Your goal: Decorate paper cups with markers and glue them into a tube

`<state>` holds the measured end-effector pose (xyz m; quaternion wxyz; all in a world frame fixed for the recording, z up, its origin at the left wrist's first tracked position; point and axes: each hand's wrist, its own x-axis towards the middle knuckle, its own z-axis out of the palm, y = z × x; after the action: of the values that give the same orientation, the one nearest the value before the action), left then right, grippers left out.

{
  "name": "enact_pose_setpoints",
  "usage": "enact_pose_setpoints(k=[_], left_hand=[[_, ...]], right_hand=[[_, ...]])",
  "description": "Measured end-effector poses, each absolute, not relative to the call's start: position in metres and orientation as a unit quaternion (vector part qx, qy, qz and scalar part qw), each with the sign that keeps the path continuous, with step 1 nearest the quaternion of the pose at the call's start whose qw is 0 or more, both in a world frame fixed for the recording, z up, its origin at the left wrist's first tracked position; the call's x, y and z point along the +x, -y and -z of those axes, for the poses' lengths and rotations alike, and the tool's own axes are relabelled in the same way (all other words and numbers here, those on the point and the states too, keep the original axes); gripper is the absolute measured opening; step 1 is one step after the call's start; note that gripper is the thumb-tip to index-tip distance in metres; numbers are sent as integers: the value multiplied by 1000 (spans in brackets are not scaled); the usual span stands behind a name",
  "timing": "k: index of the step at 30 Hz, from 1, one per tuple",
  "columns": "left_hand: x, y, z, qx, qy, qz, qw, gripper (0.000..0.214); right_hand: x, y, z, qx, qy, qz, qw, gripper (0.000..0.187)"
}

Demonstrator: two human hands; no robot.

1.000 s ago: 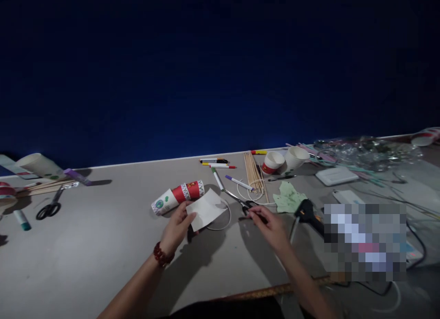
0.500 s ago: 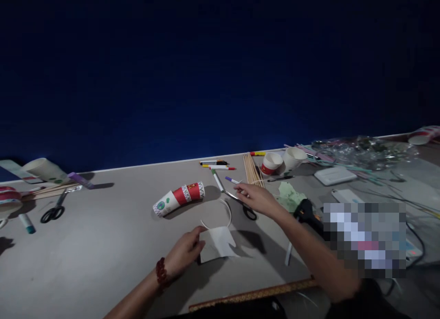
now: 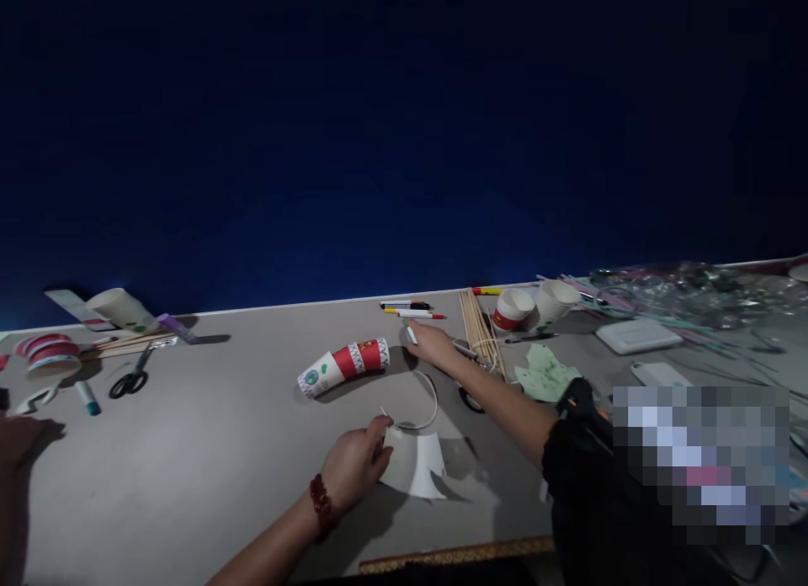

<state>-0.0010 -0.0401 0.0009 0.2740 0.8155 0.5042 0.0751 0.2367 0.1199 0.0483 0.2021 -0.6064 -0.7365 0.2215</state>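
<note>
My left hand [image 3: 353,468], with a dark red bead bracelet at its wrist, pinches the left edge of a cut piece of white paper cup [image 3: 426,464]. From that piece a thin curled rim strip [image 3: 434,401] loops away across the table. My right hand [image 3: 433,348] is stretched forward, its fingers closed around a white marker [image 3: 411,333] with a green end. Left of it lies a curved chain of nested paper cups [image 3: 344,365], red and white with drawn patterns. Black-handled scissors [image 3: 470,399] lie partly hidden under my right forearm.
Several markers [image 3: 413,310] lie by the wall edge. Wooden sticks [image 3: 476,329], paper cups [image 3: 555,304], crumpled green paper [image 3: 546,371] and a glue gun [image 3: 577,401] are on the right. Another person's hand [image 3: 18,443] is at far left, near scissors [image 3: 130,382].
My right hand has moved forward from beside the purple-capped marker and closed on the green-ended one. My left hand still holds the cut cup piece. The view has shifted slightly left.
</note>
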Motion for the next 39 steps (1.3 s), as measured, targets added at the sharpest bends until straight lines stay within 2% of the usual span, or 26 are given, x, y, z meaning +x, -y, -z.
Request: enact_pose_setpoints(k=[5, 9, 12, 18, 23, 26, 30, 32, 35, 39], left_hand=[[1, 44, 3, 812, -517, -93, 257, 42], [3, 45, 6, 808, -515, -123, 260, 36], [3, 45, 7, 805, -510, -142, 268, 34], [5, 46, 11, 796, -511, -178, 273, 32], [8, 46, 15, 792, -514, -182, 273, 33], [10, 45, 9, 774, -524, -205, 289, 32], [5, 41, -13, 748, -523, -261, 315, 34], [1, 40, -27, 766, -470, -301, 319, 37], [2, 41, -40, 830, -368, -303, 289, 39], [9, 44, -39, 861, -363, -269, 232, 32]], right_hand=[[256, -117, -56, -581, 705, -318, 255, 28], [271, -95, -66, -546, 669, -388, 322, 36], [278, -76, -73, -523, 604, -468, 378, 34], [274, -58, -76, -527, 527, -555, 369, 18], [267, -31, -86, -453, 423, -644, 449, 24], [262, -2, -94, -438, 408, -643, 478, 36], [247, 38, -89, -448, 445, -586, 508, 37], [238, 53, -82, -458, 469, -573, 492, 40], [223, 64, -74, -450, 462, -590, 486, 44], [209, 67, -73, -449, 427, -587, 521, 46]])
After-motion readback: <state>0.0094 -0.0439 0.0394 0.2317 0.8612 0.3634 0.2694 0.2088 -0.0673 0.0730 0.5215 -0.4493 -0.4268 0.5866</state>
